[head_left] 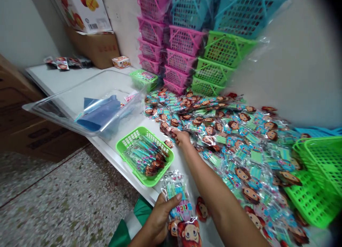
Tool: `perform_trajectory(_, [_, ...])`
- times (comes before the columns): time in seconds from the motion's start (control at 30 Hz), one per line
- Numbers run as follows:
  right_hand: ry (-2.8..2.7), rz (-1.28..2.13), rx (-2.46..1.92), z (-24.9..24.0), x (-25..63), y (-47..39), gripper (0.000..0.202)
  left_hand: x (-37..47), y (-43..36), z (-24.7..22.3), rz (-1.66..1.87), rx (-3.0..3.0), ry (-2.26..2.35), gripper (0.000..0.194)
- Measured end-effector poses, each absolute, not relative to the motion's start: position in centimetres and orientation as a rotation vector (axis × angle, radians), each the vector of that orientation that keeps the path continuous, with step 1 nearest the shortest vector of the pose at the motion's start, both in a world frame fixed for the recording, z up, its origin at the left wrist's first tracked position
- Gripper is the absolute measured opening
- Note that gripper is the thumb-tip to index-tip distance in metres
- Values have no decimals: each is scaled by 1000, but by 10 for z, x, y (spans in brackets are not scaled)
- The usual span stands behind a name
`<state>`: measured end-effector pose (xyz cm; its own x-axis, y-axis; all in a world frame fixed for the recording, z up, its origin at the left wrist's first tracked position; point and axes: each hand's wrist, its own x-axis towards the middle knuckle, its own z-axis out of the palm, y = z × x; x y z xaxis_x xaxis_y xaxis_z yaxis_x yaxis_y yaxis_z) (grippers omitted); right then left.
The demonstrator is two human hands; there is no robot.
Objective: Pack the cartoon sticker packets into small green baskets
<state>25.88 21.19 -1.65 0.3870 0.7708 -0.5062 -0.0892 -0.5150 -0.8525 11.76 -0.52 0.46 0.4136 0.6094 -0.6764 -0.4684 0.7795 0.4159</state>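
My left hand [159, 216] grips a small stack of clear candy stick packets [179, 204], its thumb across the front one. They show green sticks, a blue-and-pink "Stick" label and a cartoon head with reddish-brown hair. Stretched forward, my right hand [182, 137] has its fingers closed on the edge of a packet [167, 127] at the near side of a wide packet pile [211, 124]. Left of that hand stands a green plastic basket [120, 147] with several similar packets lying in it in a row.
Pink baskets [177, 56], green baskets [217, 63] and blue baskets [248, 12] are stacked in plastic wrap against the wall. A clear tub [34, 106] overhangs the white table [105, 145]. More green baskets [317, 168] stand at right. Cardboard boxes [93, 47] sit at the back.
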Motion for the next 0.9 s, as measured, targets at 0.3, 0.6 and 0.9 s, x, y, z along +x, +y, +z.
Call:
perform_trajectory(0.3, [-1187, 1068, -2090, 2, 333, 64, 36, 112, -11, -4, 640, 227, 894, 40])
perform_trajectory(0.6, [-982, 1092, -1739, 50, 327, -13, 41, 127, -11, 7, 740, 272, 785, 58])
perform_trajectory(0.9, [-431, 1239, -1206, 54, 280, -72, 42, 135, -10, 12, 762, 240, 700, 53])
